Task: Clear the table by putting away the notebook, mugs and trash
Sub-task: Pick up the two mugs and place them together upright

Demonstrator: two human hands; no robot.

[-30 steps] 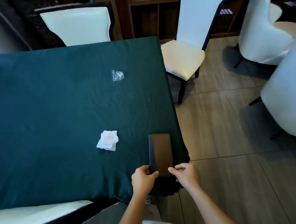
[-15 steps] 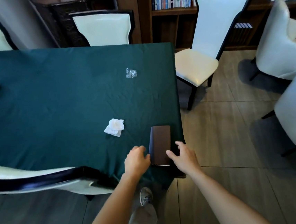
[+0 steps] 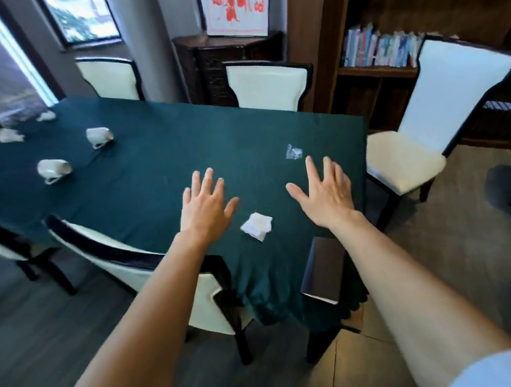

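A dark brown notebook lies at the near right corner of the green-clothed table, partly under my right forearm. My left hand and my right hand hover over the table with fingers spread, holding nothing. A crumpled white tissue lies between them. A clear plastic wrapper sits just beyond my right hand. Two white mugs lie on their sides at the far left. More crumpled tissues lie near the far left edge.
White chairs stand around the table: one tucked in at the near side, one at the far side, one to the right. A bookshelf and a dark cabinet stand behind the table.
Both hands have let go of the notebook and risen forward over the table with fingers spread. The view has lifted, so the mugs at the far left have come into sight.
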